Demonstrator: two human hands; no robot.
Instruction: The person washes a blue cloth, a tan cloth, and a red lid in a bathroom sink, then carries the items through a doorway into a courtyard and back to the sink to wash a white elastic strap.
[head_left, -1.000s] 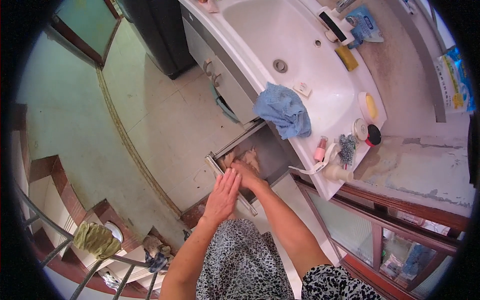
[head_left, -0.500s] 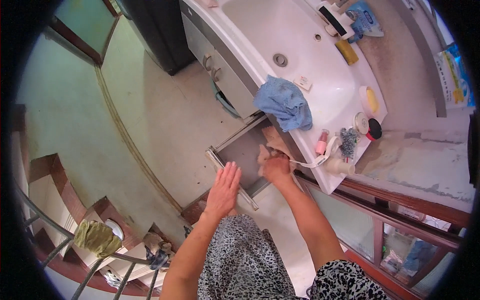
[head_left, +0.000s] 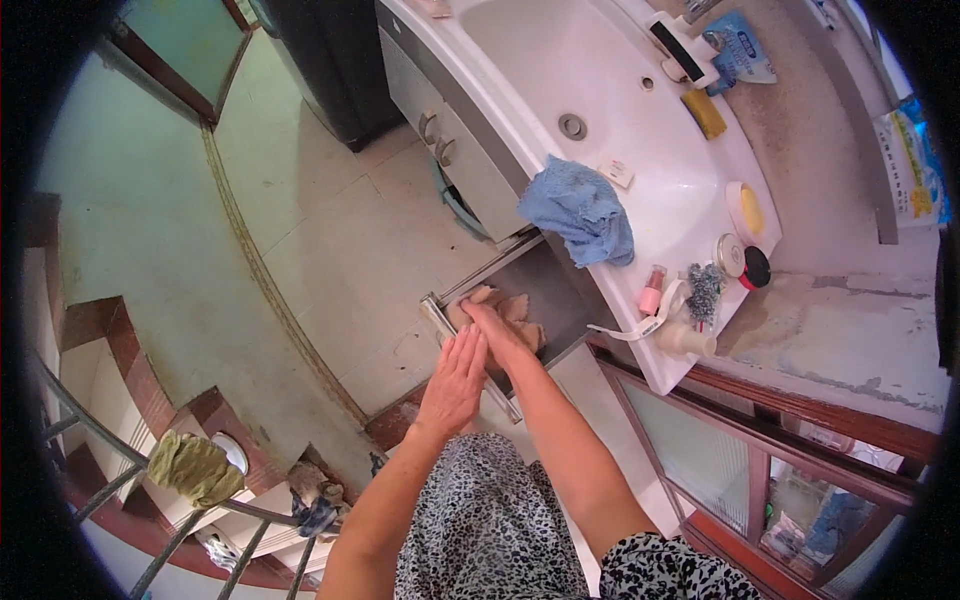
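Note:
A shallow grey drawer (head_left: 560, 292) is pulled out from under the washbasin cabinet. Inside it, my right hand (head_left: 492, 332) presses a crumpled tan cloth (head_left: 522, 318) against the drawer's bottom, close to the front panel. Its fingertips are partly hidden in the cloth's folds. My left hand (head_left: 452, 388) lies with fingers stretched out along the pale drawer front (head_left: 434, 312), holding nothing. The two hands are close together, the right one just beyond the left fingertips.
Over the drawer stands a white washbasin (head_left: 520, 60), a blue towel (head_left: 580, 210) draped on its rim. A pink bottle (head_left: 650, 292), a soap dish (head_left: 738, 212) and a yellow sponge (head_left: 704, 115) sit on it. At left, a stair railing (head_left: 110, 440) holds an olive cloth (head_left: 196, 468).
My right hand has slid the tan cloth left across the drawer, from its inner right corner to near the front panel. My left hand stays on the drawer front.

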